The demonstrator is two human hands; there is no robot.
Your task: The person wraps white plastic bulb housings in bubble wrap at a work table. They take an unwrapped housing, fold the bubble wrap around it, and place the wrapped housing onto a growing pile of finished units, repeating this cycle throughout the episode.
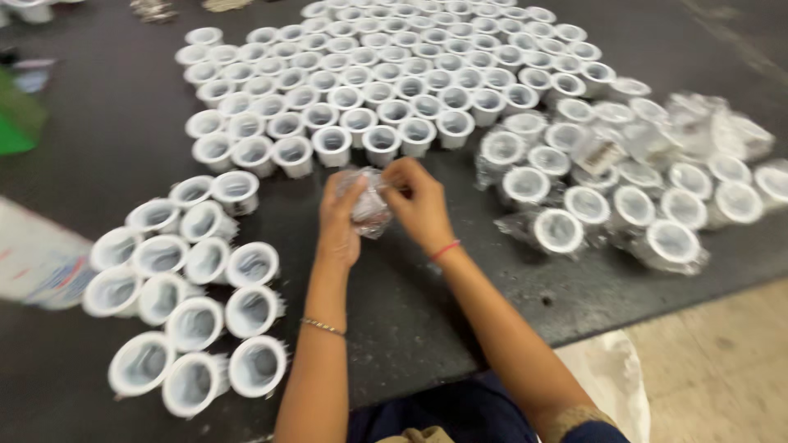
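My left hand (341,217) and my right hand (420,203) meet over the dark table (115,123). Between them they hold one small white round fitting in a crinkled clear plastic bag (369,205). My left hand cups the bag from the left; my right-hand fingers pinch its top edge. A large block of bare white round fittings (386,82) stands just beyond my hands. A heap of bagged fittings (624,180) lies to the right. Another group of bare fittings (189,287) lies at the left, near my left forearm.
The table's near edge runs diagonally at the lower right, with a pale floor (722,361) beyond it and a white sack (607,369) below. A green object (16,119) sits at the far left edge. Flat printed packaging (41,262) lies at the left.
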